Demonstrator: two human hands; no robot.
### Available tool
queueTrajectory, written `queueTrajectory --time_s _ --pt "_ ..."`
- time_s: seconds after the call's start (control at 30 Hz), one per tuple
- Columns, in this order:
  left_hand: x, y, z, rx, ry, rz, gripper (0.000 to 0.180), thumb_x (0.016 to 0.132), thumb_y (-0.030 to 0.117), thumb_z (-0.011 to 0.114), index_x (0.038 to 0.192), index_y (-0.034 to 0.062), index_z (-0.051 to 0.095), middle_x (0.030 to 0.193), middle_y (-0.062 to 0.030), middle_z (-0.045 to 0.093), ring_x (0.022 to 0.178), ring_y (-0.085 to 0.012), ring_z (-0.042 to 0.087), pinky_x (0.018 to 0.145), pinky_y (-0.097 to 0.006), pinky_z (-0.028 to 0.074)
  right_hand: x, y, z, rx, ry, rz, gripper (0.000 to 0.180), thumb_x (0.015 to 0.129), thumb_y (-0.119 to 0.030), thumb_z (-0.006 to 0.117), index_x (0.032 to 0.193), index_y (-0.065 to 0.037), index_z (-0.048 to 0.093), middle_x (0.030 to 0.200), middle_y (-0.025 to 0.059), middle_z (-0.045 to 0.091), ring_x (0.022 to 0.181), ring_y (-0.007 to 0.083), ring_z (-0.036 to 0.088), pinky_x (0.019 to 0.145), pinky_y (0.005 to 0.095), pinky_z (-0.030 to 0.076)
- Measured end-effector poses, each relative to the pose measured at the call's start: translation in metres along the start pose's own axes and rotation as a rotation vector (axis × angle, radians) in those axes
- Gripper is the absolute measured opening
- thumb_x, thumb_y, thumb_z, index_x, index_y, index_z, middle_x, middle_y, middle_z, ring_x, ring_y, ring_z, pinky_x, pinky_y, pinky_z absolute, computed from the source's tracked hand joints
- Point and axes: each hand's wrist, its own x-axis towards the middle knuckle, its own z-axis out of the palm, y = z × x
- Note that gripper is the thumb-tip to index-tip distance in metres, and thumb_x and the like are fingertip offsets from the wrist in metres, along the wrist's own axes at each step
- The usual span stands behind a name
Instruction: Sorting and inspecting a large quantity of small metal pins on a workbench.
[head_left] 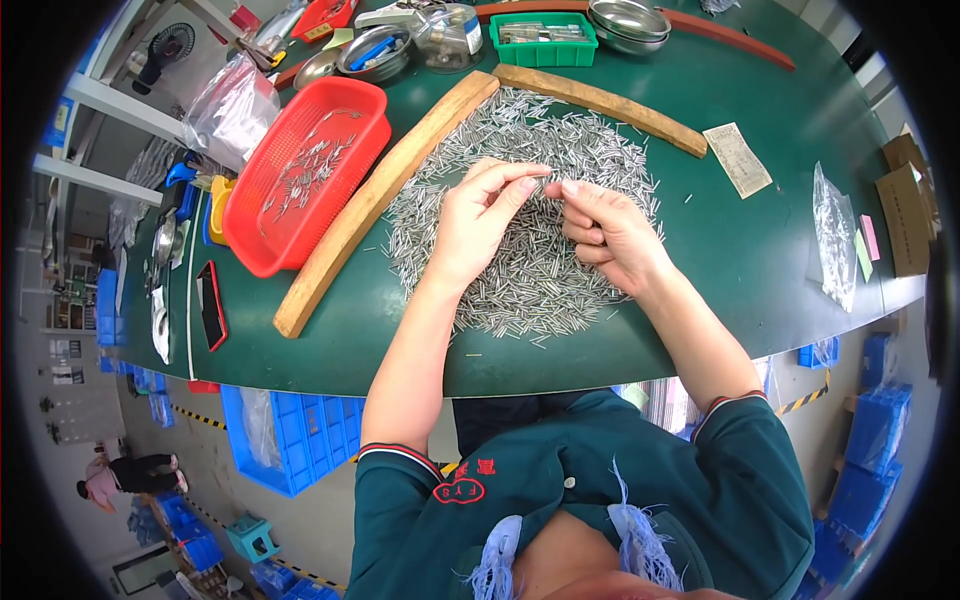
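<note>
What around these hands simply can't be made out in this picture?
In the head view:
What the left hand and right hand pinch, if anything: too small, covered by the grip.
How many metal pins: too small, overlapping.
Green tabletop beneath: the metal pins cover it.
Inside of the clear jar: small, blurred.

The green surface (745, 265) carries heaped metal pins (540, 265) beneath the left hand (478, 222) and right hand (612, 235). Left of both lie a long wooden bar (387, 192), a red basket (350, 98) and a phone (211, 305); beyond them, a green tray (545, 57); rightward, a paper slip (739, 160) and clear bag (833, 240).
</note>
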Motion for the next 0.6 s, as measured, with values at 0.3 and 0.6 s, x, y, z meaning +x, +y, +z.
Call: queueTrajectory --time_s 0.3,0.6 --pt "-0.005 0.002 0.014 0.412 0.15 0.345 0.02 0.077 0.01 0.068 0.097 0.0109 0.069 0.079 -0.0029 0.057 0.073 -0.0175 0.056 0.065 -0.029 0.047 0.002 0.003 0.0 -0.055 0.071 -0.07 0.02 0.088 -0.025 0.061 0.091 -0.006 0.057 0.061 -0.0099 0.034 0.048 -0.0012 0.025 0.039 0.0151 0.017" --pt "-0.002 -0.002 0.009 -0.019 0.208 0.009 0.018 0.08 0.009 0.066 0.098 0.006 0.067 0.087 -0.0037 0.06 0.075 -0.0095 0.057 0.068 -0.023 0.046 0.002 0.001 -0.002 -0.058 0.09 -0.097 0.017 0.087 -0.024 0.062 0.09 -0.007 0.06 0.059 -0.0111 0.038 0.047 -0.0016 0.027 0.04 0.0155 0.017"
